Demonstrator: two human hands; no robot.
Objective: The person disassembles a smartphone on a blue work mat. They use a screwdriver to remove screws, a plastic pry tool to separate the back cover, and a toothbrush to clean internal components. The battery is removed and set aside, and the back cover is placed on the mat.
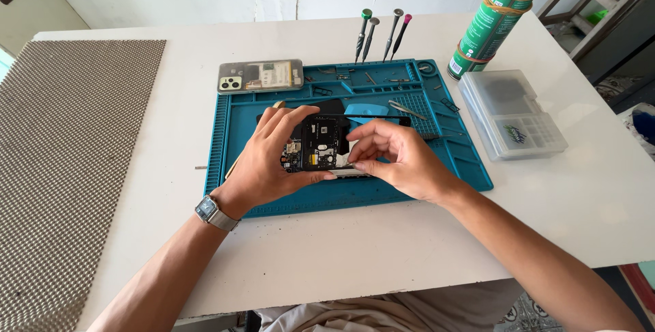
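Head view: opened phone point(319, 142) between both hands.

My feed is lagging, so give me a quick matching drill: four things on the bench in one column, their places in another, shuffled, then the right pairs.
Things:
1. opened phone
2. spray can
3. screwdrivers
4. plastic box

Places:
A. standing upright at the mat's far edge
B. held over the mat between left hand and right hand
C. flat on the table right of the mat
D. upright at the far right, behind the box

Pairs: 1-B, 2-D, 3-A, 4-C
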